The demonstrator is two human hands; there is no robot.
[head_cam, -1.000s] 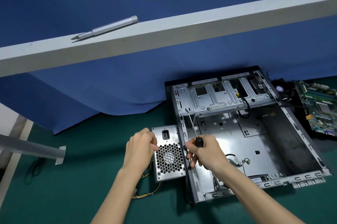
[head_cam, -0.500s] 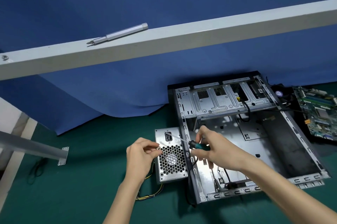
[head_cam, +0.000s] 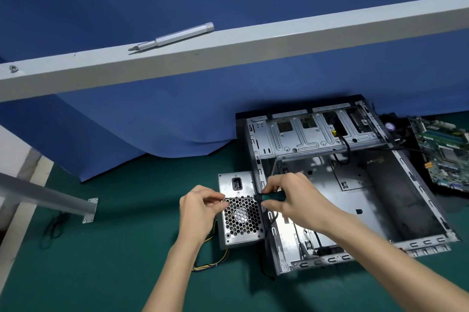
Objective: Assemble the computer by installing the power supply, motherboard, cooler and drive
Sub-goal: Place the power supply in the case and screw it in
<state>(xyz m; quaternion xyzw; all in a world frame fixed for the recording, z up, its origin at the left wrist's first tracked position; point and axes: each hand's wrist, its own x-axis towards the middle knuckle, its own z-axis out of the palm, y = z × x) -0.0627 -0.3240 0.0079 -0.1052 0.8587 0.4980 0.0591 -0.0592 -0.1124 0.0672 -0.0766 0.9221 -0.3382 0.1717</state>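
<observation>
Right hand (head_cam: 297, 200) has swung the green-handled screwdriver (head_cam: 272, 196) over. A second ago its shaft stood toward 12 o'clock inside the case (head_cam: 355, 185). Now the handle lies flat, nose toward 9 o'clock, aimed at the left hand (head_cam: 200, 206).

Grasp: right fingers are wrapped round the screwdriver handle. Left thumb and forefinger are pressed together in a pinch at the 10 o'clock corner of the fan grille.

Position: power supply (head_cam: 241, 212) sits on the green mat (head_cam: 114, 248) outside the case, just beside its 9 o'clock wall, grille face up. Its yellow and black cables (head_cam: 208, 264) trail out at 7 o'clock. It is parked within reach of both hands, and not yet installed. Motherboard (head_cam: 446, 157) waits on the mat at 3 o'clock of the case, so the task is early. Spare silver screwdriver (head_cam: 172, 37) rests on the white beam (head_cam: 304, 40) at 11 o'clock, off the work area.

Reading: driver nose is brought to the pinch, most plausibly to load a screw onto the tip before fixing the supply.

Differences: gap between the two hands is smaller than half a second ago. A screw showed in the left pinch then; the fingertips cover that spot now, so it is probably still held but I cannot confirm. Case, supply and board sit as before; only the view has drifted.
</observation>
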